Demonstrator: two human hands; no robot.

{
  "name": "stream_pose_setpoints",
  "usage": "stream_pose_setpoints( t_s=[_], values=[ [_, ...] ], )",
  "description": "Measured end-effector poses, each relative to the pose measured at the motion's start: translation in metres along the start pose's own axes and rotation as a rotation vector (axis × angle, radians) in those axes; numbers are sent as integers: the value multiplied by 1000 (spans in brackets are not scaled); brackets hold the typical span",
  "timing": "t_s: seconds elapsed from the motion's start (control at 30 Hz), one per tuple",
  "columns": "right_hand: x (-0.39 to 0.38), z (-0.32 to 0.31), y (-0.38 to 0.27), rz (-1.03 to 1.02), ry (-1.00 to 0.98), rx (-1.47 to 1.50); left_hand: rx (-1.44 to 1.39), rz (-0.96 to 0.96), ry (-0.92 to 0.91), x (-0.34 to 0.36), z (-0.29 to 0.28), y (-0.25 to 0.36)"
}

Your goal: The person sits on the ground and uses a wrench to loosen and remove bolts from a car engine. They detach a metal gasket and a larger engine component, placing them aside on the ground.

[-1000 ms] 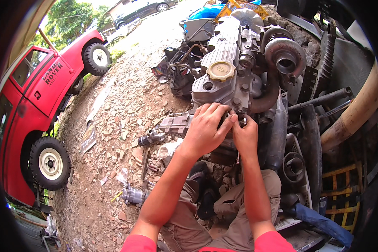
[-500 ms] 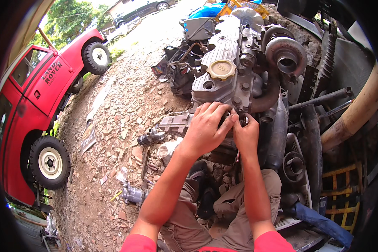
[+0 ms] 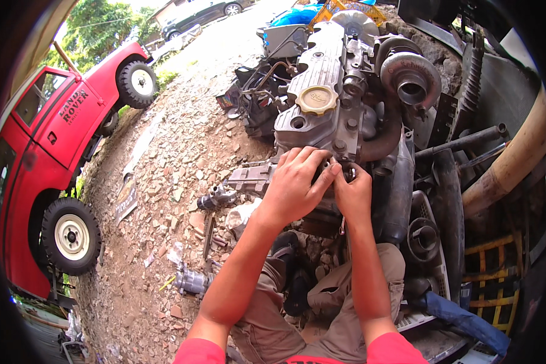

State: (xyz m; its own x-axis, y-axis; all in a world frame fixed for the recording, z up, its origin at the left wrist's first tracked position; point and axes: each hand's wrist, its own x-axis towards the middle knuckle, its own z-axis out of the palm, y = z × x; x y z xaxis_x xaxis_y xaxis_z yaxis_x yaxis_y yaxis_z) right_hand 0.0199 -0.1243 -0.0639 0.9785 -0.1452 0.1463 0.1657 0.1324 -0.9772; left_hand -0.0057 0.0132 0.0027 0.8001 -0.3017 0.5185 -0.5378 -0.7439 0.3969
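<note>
My left hand [image 3: 299, 181] is closed at the front of the grey engine [image 3: 313, 64], fingers curled over a lower edge beneath the valve cover with its round cap [image 3: 315, 100]; what its fingertips hold is hidden. Beside it my right hand [image 3: 352, 193] has thumb and fingers closed around a small shiny metal piece [image 3: 352, 173], too small to name. A slim metal tool end [image 3: 343, 230] shows beside my right wrist; I cannot tell whether it is held. The turbocharger [image 3: 411, 85] sits above right of my hands, over a curved exhaust pipe [image 3: 379, 145].
A red vehicle [image 3: 60, 133] stands left on rubble ground [image 3: 139, 230]. Loose metal parts [image 3: 191, 280] and a grey housing [image 3: 249, 178] are near my left arm. Pipes [image 3: 452, 212], a bamboo pole [image 3: 503, 170], a yellow crate [image 3: 488, 279] and blue fabric [image 3: 461, 318] crowd the right.
Both hands stay at the same spot on the engine front with the same closed grip. The whole view has shifted very slightly.
</note>
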Motion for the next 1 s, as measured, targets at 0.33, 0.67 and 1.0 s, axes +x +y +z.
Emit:
stream_pose_setpoints(
  t_s=[0.33,0.67,1.0],
  values=[
    [3,0,6,28,14,95,-1,-6,-1,0,1,-1],
    [11,-3,14,47,-19,2,-242,-48,133,-1,15,-26],
    [28,-8,13,-37,-170,-232,-1050,-363,554,13,38,-38]
  ],
)
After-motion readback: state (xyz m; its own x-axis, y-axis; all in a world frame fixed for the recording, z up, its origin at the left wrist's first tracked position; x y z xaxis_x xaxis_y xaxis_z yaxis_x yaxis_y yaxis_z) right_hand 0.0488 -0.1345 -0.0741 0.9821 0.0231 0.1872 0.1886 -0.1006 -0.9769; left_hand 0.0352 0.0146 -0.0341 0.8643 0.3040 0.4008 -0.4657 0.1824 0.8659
